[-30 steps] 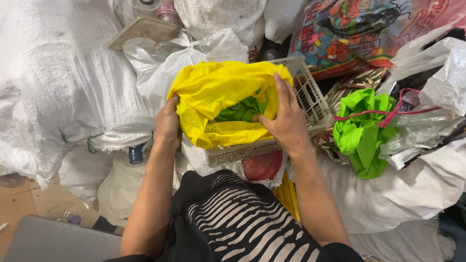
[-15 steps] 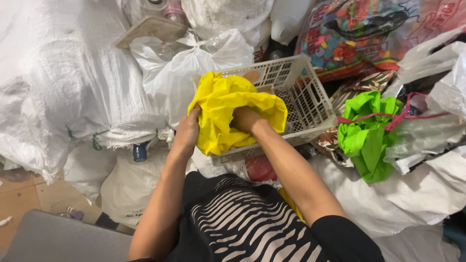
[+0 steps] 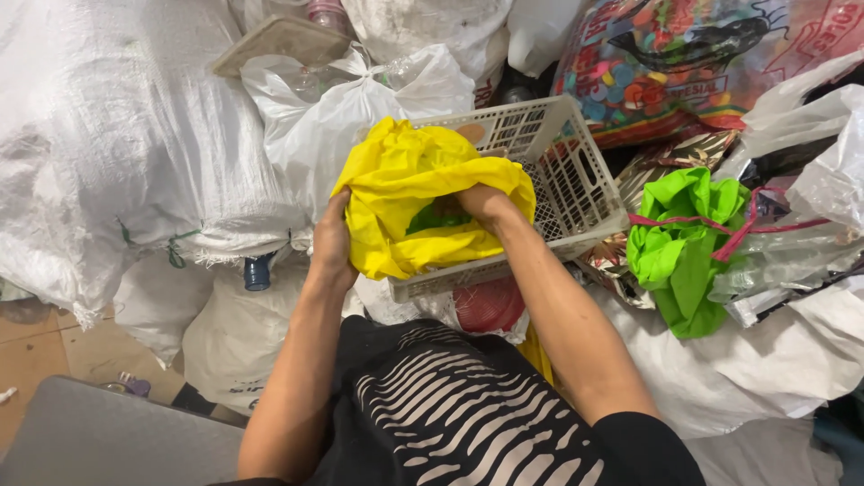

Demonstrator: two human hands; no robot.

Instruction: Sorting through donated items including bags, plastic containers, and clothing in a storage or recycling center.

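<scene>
Large colourful printed sack (image 3: 711,63) upper right, shiny patterned foil wrapper (image 3: 670,166) beneath it

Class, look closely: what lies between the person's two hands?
In the head view, the yellow bag lies between the left hand and right hand, something green inside.

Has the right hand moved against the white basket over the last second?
Yes. The right hand, which earlier lay flat on top of the yellow bag by the white basket wall, now reaches down into the bag's opening, nearer the left hand.
</scene>
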